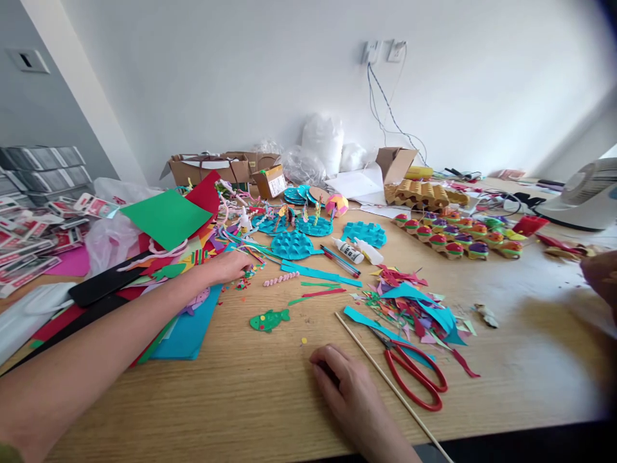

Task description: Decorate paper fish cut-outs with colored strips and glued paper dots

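Observation:
My left hand stretches far out over the wooden table, its fingers pinched at a small heap of coloured bits beside the pile of craft paper; what they grip is too small to name. My right hand rests near the front edge, knuckles up and fingers curled under, with anything in it hidden. A thin wooden skewer lies just to its right, next to red-handled scissors. A green paper fish lies between my two hands.
Teal and red paper scraps are heaped centre right. Teal discs, glue bottles and a row of coloured balls sit further back. Cardboard boxes line the wall. Another person's hand shows at the right edge.

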{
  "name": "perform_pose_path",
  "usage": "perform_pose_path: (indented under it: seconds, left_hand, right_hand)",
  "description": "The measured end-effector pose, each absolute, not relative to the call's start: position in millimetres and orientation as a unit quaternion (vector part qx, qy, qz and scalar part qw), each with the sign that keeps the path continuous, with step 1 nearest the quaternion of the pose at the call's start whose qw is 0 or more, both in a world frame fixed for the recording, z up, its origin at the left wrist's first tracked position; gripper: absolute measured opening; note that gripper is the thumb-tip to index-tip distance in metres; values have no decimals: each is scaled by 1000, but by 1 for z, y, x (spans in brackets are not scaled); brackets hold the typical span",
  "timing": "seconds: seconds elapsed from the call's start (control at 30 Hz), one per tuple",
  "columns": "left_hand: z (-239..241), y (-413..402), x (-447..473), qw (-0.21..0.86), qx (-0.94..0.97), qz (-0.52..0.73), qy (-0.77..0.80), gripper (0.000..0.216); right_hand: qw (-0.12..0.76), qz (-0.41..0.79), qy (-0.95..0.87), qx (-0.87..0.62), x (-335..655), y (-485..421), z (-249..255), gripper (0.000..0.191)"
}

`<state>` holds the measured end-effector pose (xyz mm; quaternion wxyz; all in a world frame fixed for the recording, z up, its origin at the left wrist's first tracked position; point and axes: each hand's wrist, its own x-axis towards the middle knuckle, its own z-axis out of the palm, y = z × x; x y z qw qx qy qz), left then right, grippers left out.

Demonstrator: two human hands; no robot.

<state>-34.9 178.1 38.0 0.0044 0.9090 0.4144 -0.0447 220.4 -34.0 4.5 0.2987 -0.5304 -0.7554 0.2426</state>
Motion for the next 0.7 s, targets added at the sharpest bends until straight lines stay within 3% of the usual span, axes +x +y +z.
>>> perform_pose_path:
  seconds: [0.7]
  left_hand:
    - [40,179,-35,22,902,-27,431,24]
  right_hand:
    - [301,255,-762,-514,222,-34,4,13]
